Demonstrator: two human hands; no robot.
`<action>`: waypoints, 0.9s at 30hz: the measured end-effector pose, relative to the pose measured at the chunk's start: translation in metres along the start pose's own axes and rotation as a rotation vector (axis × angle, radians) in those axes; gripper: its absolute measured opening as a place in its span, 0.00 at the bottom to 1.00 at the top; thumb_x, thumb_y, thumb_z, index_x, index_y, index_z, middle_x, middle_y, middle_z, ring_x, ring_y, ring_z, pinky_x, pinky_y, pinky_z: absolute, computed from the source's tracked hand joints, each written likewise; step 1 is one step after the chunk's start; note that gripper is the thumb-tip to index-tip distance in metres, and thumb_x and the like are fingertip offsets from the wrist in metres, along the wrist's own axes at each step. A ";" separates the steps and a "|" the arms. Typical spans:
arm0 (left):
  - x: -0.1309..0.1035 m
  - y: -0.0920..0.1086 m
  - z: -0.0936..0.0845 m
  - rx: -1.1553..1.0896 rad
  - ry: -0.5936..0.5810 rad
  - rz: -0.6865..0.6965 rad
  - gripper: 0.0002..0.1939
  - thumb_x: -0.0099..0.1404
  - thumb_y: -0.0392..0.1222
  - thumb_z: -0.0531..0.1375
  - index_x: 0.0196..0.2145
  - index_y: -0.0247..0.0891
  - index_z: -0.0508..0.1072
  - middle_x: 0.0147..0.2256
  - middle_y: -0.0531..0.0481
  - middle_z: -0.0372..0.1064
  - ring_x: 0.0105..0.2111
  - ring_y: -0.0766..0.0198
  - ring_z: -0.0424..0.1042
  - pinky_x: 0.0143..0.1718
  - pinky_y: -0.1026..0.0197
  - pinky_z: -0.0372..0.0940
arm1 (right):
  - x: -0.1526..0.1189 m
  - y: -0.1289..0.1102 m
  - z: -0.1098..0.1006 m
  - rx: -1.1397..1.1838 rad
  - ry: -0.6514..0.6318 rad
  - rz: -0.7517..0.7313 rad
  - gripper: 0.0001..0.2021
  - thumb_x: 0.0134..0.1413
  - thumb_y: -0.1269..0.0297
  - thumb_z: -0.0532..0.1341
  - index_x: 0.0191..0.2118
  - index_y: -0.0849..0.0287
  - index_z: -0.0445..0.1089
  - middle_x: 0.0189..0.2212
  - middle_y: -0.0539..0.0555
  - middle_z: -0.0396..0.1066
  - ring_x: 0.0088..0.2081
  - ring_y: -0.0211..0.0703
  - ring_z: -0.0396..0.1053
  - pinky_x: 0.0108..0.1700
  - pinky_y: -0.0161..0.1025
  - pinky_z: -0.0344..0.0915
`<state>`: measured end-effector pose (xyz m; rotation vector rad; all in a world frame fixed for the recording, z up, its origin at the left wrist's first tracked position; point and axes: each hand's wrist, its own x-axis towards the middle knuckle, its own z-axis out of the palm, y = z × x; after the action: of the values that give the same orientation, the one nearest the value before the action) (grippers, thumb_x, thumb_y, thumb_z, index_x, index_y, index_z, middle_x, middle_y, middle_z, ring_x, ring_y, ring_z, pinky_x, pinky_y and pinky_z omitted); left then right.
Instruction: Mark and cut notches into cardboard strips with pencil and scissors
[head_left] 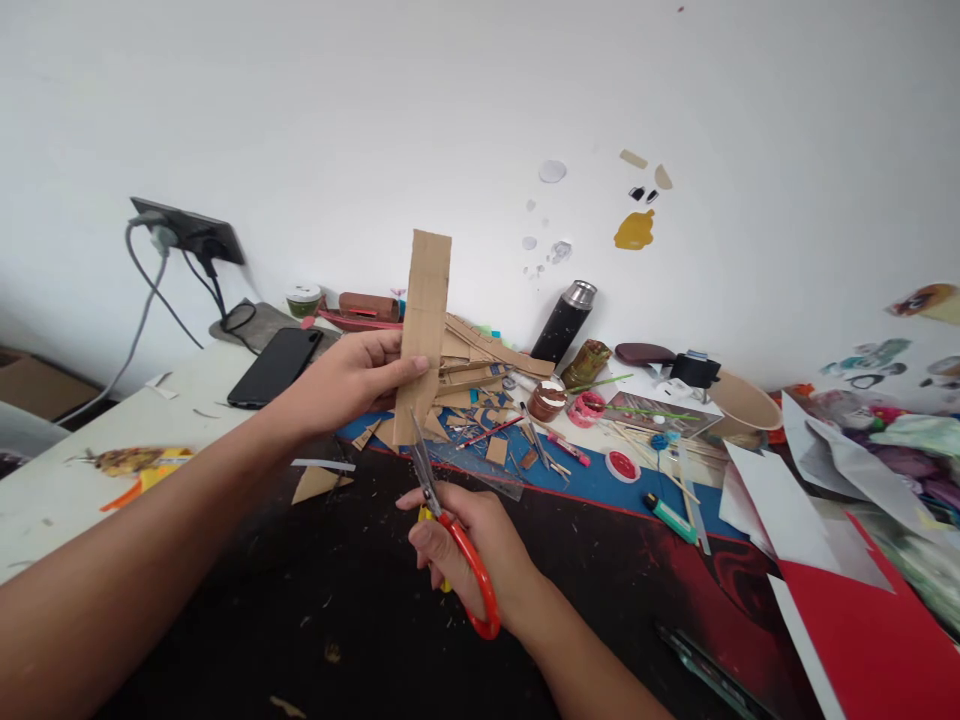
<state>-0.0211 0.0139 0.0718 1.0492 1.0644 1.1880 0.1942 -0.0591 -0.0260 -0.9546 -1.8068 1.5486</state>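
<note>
My left hand [349,378] holds a long strip of brown corrugated cardboard [424,310] upright, pinched about halfway down. Below it my right hand [472,545] grips scissors [450,520] with red and yellow handles. The blades point up and meet the strip's bottom edge. Both hands hover above a dark mat [315,600] on the table.
Cardboard scraps [472,375], sticks, pens and small jars litter the blue sheet behind. A black phone [274,366] lies at the left, a black flask [562,322] leans on the wall, and a paper cup [742,402] lies on its side. Red and white paper [840,590] lies at the right.
</note>
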 end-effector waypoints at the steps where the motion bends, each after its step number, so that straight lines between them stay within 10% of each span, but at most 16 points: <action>1: 0.000 0.000 0.000 0.000 -0.004 0.003 0.08 0.56 0.38 0.76 0.33 0.41 0.84 0.32 0.43 0.82 0.31 0.52 0.83 0.28 0.58 0.79 | 0.000 0.002 0.001 -0.001 0.005 -0.008 0.38 0.66 0.25 0.65 0.55 0.60 0.82 0.26 0.51 0.74 0.24 0.40 0.70 0.27 0.36 0.66; 27: -0.008 0.008 0.007 0.032 0.057 0.070 0.07 0.58 0.35 0.76 0.35 0.40 0.85 0.34 0.44 0.83 0.32 0.54 0.83 0.31 0.60 0.80 | 0.000 0.012 0.003 -0.032 0.049 -0.021 0.39 0.64 0.23 0.64 0.55 0.58 0.82 0.27 0.51 0.72 0.25 0.40 0.68 0.28 0.37 0.65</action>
<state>-0.0159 0.0060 0.0819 1.0910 1.1023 1.2677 0.1934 -0.0601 -0.0382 -0.9771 -1.8069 1.4748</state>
